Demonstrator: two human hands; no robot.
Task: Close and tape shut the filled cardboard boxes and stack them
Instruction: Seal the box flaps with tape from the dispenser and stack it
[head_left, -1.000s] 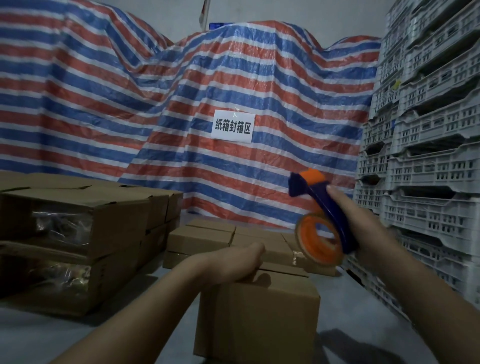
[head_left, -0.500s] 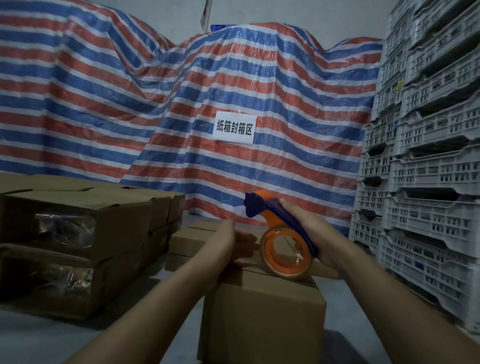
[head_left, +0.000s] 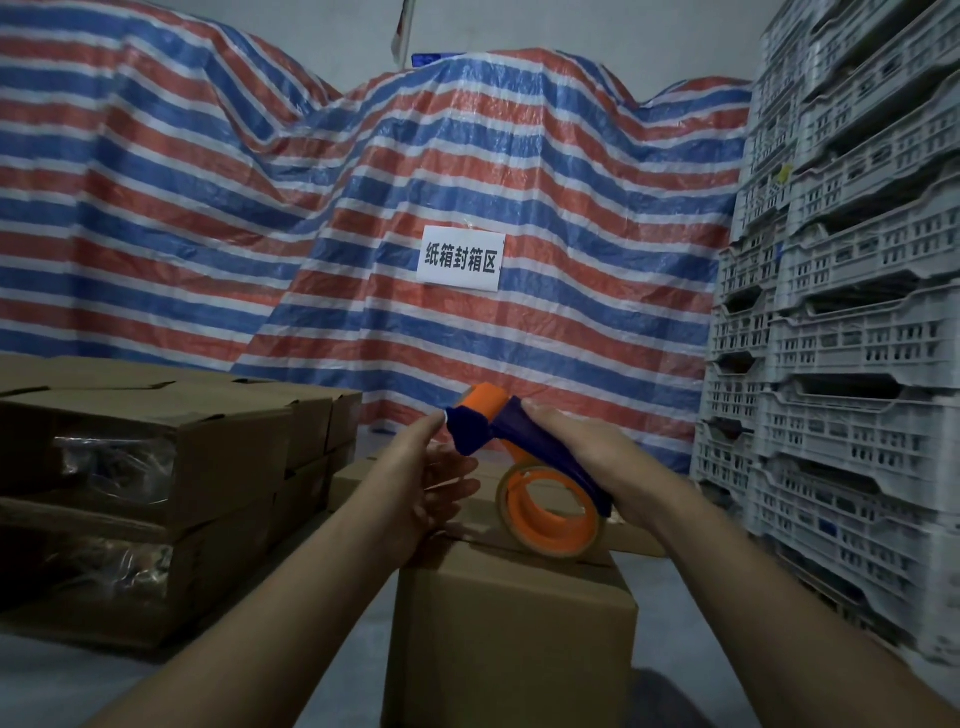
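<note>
1. The cardboard box is sitting on the floor directly in front of the person, flaps folded down, with the tape dispenser resting on its top. As a filled box it is probably weighty, so I would judge it best lifted with both hands low on opposite sides when stacking time comes. The cardboard walls are looking stiff, but the flaps are likely springing up unless pressed.

2. The dispenser, a blue handle over an orange roll, is looking light and rigid. The handle is the natural place to hold it, and the cutter end near the left hand is probably sharp.

3. The right hand is gripping the blue handle from above, fingers curled round it, forearm reaching in from the lower right.

4. The left hand is hovering at the box's top near edge, its fingers straight and slightly spread, holding nothing. One fingertip is reaching up to the dispenser's front end, seemingly going for the tape's loose end, though the tape itself is too faint to see.

5. More boxes are standing stacked to the left.
</note>
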